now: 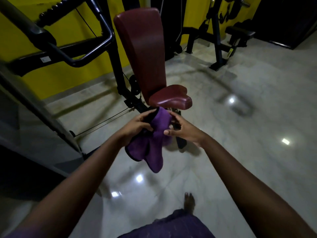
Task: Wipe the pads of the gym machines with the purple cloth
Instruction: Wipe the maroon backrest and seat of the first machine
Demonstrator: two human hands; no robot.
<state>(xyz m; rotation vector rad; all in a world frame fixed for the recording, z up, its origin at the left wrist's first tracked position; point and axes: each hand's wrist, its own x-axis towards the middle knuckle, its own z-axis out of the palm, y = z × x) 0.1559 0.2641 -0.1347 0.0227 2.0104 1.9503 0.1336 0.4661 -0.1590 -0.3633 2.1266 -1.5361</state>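
Observation:
A purple cloth (155, 143) with a black edge hangs between my two hands in the middle of the view. My left hand (137, 125) grips its upper left part. My right hand (182, 128) pinches its right side with thumb and fingers. Just beyond the hands stands a gym machine with a dark red seat pad (171, 98) and a tall dark red back pad (142, 47). The cloth hangs in front of the seat pad and touches neither pad.
Black machine arms and frame (68, 48) fill the left against a yellow wall. Another black machine with a bench (240, 33) stands at the back right. The shiny tiled floor (248, 126) spreads out on the right. My bare foot (189, 202) shows below.

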